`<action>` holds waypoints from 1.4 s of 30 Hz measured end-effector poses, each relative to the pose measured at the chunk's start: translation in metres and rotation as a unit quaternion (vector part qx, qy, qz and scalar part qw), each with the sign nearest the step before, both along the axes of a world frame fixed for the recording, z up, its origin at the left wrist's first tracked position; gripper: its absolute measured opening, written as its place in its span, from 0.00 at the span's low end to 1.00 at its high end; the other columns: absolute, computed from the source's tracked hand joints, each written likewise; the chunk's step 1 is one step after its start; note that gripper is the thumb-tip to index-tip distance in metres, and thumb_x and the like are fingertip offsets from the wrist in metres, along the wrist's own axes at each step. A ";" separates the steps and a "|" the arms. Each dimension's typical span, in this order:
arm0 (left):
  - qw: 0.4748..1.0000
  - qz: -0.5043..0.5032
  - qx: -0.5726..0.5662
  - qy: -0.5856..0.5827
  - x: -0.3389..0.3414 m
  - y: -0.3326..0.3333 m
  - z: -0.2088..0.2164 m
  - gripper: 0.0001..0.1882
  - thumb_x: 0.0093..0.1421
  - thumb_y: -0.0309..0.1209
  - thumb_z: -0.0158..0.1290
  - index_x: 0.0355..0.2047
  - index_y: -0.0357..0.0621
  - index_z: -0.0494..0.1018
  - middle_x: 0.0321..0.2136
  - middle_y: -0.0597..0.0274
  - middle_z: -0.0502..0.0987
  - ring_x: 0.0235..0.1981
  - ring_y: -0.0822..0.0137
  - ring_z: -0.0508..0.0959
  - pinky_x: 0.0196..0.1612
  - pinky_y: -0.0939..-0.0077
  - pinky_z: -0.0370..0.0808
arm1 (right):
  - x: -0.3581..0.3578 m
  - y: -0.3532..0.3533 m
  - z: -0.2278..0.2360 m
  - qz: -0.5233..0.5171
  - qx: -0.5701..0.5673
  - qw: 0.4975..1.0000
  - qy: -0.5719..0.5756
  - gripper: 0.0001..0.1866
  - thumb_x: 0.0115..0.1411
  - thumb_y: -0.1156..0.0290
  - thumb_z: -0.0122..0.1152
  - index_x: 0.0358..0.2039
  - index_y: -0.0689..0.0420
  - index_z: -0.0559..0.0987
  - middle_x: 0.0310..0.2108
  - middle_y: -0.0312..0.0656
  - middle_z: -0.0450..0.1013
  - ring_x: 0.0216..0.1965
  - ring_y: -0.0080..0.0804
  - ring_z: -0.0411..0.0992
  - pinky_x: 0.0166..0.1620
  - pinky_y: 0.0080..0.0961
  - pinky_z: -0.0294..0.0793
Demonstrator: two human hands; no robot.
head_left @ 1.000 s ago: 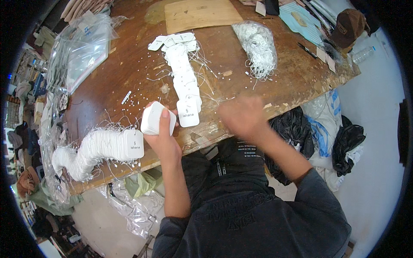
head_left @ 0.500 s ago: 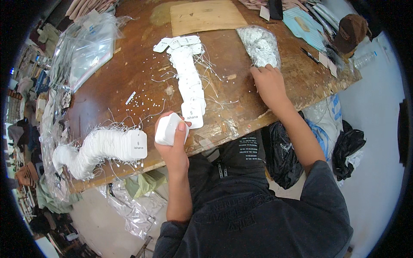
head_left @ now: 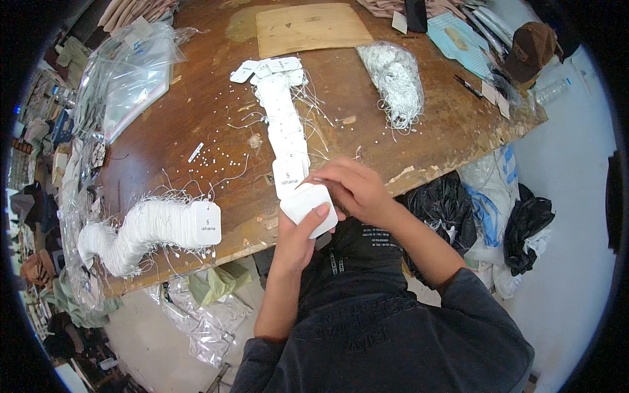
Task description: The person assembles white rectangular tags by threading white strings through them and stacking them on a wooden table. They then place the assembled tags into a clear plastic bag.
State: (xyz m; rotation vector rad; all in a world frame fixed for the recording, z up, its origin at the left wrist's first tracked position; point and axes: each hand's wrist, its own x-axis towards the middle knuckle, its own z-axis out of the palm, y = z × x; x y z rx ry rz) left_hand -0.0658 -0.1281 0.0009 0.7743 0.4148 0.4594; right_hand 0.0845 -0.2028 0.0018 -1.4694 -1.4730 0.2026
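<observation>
My left hand (head_left: 298,242) grips a stack of blank-faced white hang tags (head_left: 306,208), thumb pressed on top, just over the table's near edge. Against the stack's upper right edge, my right hand (head_left: 357,190) has its fingers pinched together; whatever they hold is too small to make out. Just beyond lies a long overlapping row of white printed tags (head_left: 285,124) with loose strings along its sides. To the left, a curved row of strung white tags (head_left: 151,226) stands packed on edge. A clear bag of white strings (head_left: 396,88) lies open toward me at the right.
The worn wooden table (head_left: 216,111) carries scattered white bits and a tan board (head_left: 314,27). Clear plastic bags (head_left: 141,78) pile up at its left, a pen (head_left: 468,86) and a brown cap (head_left: 534,49) at its right. Black bags (head_left: 439,213) sit below the edge.
My right hand has come from the bag of strings back to the tag stack. My left hand has moved right with the stack, which now lies flatter under its thumb.
</observation>
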 end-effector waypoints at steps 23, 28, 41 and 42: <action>0.992 0.117 0.020 0.047 -0.011 0.022 0.006 0.23 0.61 0.27 0.51 0.55 0.32 0.64 0.47 0.51 0.74 0.35 0.65 0.80 0.24 0.80 0.74 | 0.018 -0.019 0.012 -0.027 0.162 0.852 0.498 0.08 0.60 0.75 0.54 0.23 0.58 0.71 0.30 0.36 0.68 0.35 0.35 0.70 0.43 0.37 0.73; 0.993 0.081 -0.084 0.009 -0.013 0.020 0.004 0.23 0.60 0.26 0.53 0.55 0.33 0.64 0.46 0.51 0.75 0.42 0.60 0.79 0.35 0.74 0.78 | -0.024 0.001 0.025 -0.065 -0.009 0.920 0.386 0.03 0.60 0.78 0.57 0.29 0.60 0.72 0.25 0.35 0.71 0.32 0.19 0.69 0.37 0.20 0.74; 0.970 0.185 0.139 0.075 -0.012 0.015 0.003 0.23 0.56 0.20 0.59 0.52 0.35 0.68 0.43 0.61 0.76 0.44 0.74 0.75 0.47 0.78 0.72 | -0.044 0.021 0.016 -0.068 -0.050 0.961 0.264 0.05 0.61 0.78 0.59 0.36 0.65 0.75 0.29 0.36 0.74 0.29 0.13 0.70 0.31 0.13 0.69; 0.967 0.185 0.150 0.086 -0.012 0.015 0.003 0.23 0.55 0.20 0.59 0.52 0.36 0.69 0.42 0.62 0.76 0.43 0.75 0.74 0.46 0.79 0.72 | -0.045 0.021 0.016 -0.078 -0.043 0.966 0.244 0.04 0.61 0.79 0.59 0.36 0.65 0.75 0.29 0.36 0.74 0.29 0.13 0.70 0.31 0.13 0.69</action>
